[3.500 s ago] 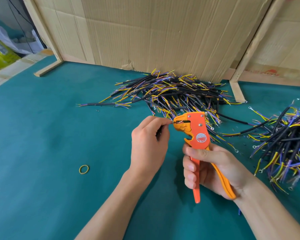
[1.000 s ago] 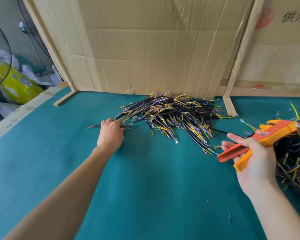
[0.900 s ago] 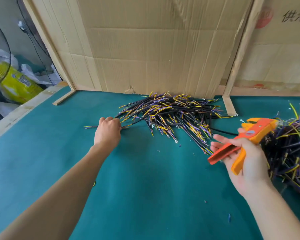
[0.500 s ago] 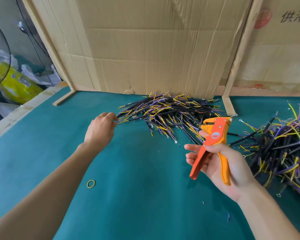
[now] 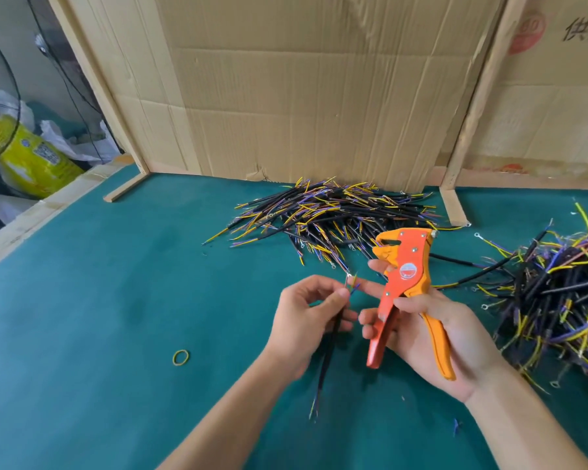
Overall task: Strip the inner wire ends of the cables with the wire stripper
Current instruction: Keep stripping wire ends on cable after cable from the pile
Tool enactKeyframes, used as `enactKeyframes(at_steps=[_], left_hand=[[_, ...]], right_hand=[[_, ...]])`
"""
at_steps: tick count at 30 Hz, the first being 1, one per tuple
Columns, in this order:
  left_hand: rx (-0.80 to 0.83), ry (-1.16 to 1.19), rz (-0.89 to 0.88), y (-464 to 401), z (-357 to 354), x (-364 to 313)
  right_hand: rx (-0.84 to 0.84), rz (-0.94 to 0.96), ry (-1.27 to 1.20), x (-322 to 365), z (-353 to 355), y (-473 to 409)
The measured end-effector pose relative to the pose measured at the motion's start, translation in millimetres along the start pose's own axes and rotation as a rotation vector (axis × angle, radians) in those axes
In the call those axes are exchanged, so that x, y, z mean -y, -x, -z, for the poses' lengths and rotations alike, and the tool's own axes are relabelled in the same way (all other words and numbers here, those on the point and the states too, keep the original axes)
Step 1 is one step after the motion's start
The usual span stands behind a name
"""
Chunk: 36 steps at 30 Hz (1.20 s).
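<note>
A single black cable (image 5: 330, 344) hangs from the left hand (image 5: 306, 320), its lower end with short coloured inner wires trailing toward the near edge of the green table mat (image 5: 116, 300), its upper end, with fine yellow and purple wires, pinched between thumb and forefinger. Just beside it, the right hand (image 5: 431, 334) grips an orange wire stripper (image 5: 404, 290) with its thumb laid across the body and its fingers curled round the red handle; the yellow-orange handle rests against the palm. The tool stands nearly upright, head up, handles spread apart, and a round red-and-white label sits on its body, the print too small to read. The right forefinger reaches toward the cable's upper wire tips. A yellow rubber band (image 5: 180, 357) lies flat on the mat left of the hands, and small blue scraps of insulation (image 5: 456, 426) lie near the right forearm. Farther off, a heap of cut cables (image 5: 336, 212) rests against the foot of a cardboard wall (image 5: 302, 96); a second, tangled heap of cables (image 5: 557, 300) with ring terminals spreads at the right. A wooden post (image 5: 472, 106) divides the cardboard, and the right panel bears a faded red round stamp and dark Chinese characters cut by the frame. Far left stand a fan guard (image 5: 0, 96) and a yellow bag (image 5: 31, 157) with a label I cannot read.
</note>
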<state>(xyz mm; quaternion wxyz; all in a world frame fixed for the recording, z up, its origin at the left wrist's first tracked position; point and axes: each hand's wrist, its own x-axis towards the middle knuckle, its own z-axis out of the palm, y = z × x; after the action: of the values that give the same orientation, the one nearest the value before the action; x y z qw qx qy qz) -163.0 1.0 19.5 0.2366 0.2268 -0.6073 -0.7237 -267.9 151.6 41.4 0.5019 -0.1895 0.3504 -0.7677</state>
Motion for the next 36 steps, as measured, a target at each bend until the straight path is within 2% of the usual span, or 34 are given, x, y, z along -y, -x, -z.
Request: enactKeyframes(at_steps=[5, 21, 36], left_hand=[[0.044, 0.078, 0.023, -5, 5, 7], [0.013, 0.165, 0.064, -11, 6, 8], [0.176, 0.298, 0.182, -16, 17, 2]], right_hand=[[-0.008, -0.02, 0.051, -5, 3, -4], [-0.012, -0.071, 0.134, -7, 13, -8], [-0.051, -0.074, 0.097, -8, 14, -13]])
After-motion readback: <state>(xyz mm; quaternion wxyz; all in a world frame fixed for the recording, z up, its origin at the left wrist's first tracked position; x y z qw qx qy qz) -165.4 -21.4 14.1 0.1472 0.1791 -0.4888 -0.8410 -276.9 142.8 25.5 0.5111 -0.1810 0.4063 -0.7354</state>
